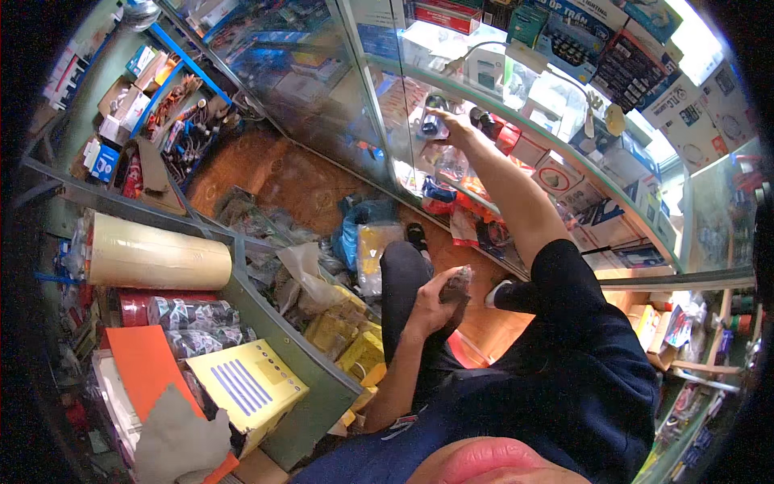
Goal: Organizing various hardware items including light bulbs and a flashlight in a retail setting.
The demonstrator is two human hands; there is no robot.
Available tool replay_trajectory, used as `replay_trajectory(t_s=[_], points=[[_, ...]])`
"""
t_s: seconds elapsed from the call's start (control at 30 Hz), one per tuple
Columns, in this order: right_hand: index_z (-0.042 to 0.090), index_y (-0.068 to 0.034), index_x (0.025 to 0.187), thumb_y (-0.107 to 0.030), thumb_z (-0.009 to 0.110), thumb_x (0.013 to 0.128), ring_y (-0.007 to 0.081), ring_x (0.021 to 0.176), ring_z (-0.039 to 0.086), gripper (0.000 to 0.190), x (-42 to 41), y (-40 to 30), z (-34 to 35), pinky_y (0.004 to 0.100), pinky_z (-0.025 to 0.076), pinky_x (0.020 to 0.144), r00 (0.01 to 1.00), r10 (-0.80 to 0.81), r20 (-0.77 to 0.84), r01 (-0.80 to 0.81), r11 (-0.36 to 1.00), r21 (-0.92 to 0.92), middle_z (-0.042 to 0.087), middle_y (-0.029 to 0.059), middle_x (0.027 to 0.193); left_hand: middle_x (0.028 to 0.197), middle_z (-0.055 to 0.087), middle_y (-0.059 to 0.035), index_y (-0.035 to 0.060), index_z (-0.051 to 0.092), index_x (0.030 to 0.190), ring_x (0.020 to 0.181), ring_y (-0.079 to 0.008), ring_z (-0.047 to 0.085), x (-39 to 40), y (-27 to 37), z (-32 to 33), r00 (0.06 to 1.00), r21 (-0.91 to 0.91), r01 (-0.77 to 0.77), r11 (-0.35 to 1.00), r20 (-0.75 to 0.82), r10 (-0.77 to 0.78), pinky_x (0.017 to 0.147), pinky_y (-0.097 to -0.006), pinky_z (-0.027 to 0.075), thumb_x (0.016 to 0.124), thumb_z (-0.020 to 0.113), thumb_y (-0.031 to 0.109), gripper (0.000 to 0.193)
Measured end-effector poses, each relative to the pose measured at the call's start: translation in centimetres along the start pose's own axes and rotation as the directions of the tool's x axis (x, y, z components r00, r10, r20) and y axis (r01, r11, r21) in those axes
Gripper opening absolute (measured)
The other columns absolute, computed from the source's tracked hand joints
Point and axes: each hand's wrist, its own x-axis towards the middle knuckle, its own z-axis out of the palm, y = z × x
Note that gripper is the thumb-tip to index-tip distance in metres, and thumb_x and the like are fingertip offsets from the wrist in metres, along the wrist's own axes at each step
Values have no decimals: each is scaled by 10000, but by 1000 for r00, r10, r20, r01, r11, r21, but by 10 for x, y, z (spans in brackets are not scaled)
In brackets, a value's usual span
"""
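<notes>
Low in front of my knees, my left hand (434,305) is closed around a small dark object (456,287) that looks wrapped in clear plastic. What it is cannot be made out. My right arm reaches out into a glass display cabinet (378,130). There my right hand (455,128) has its fingers around a dark, shiny packaged item (432,115), partly covered by the fingers. Just below that hand, clear plastic packets (450,162) lie on the cabinet's shelf. A dark rounded item (484,121) sits to its right.
Boxed lighting goods (571,36) stand on the cabinet's glass top, beside a white power cable (478,48). A blue plastic bag (357,227) and yellow boxes (357,345) crowd the floor at left. Behind them, a counter carries a large tape roll (160,251) and a yellow carton (248,384).
</notes>
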Motion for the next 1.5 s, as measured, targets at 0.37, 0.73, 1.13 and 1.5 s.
replay_trajectory(t_s=[0.37, 0.73, 1.13, 1.5], points=[[624, -23, 1331, -362, 826, 823, 268, 1017, 730, 643, -97, 94, -51, 367, 580, 905, 922, -386, 35, 343, 769, -539, 740, 184, 1158, 1046, 766, -152, 64, 693, 1272, 1003, -267, 753, -10, 10, 6, 995, -42, 96, 995, 2, -96, 880, -372, 577, 841, 849, 233, 488], [679, 10, 1268, -302, 659, 1042, 195, 1036, 706, 386, -506, 175, -230, 359, 543, 958, 925, 169, 340, 104, 747, -656, 767, 120, 1080, 956, 724, -87, 8, 664, 1047, 929, -198, 700, -6, -13, -6, 972, -227, -103, 968, 185, 147, 906, -331, 551, 734, 453, -10, 378], [689, -26, 1288, -98, 702, 979, 203, 1208, 659, 318, -707, 210, -207, 345, 541, 1039, 971, -201, 127, 237, 799, -552, 668, 106, 1363, 1061, 781, -128, 33, 737, 1173, 974, -224, 741, -116, 41, 62, 570, 344, -171, 923, 799, -192, 906, -347, 558, 923, 698, 269, 345], [572, -31, 1435, 35, 786, 862, 139, 1230, 561, 615, -736, 215, -203, 310, 478, 1045, 957, -281, 77, 291, 934, -206, 554, 66, 1473, 1076, 732, -92, -9, 679, 1168, 1032, -156, 678, -176, 123, 26, 621, 182, -121, 976, 781, -68, 972, -328, 519, 703, 729, 64, 473]])
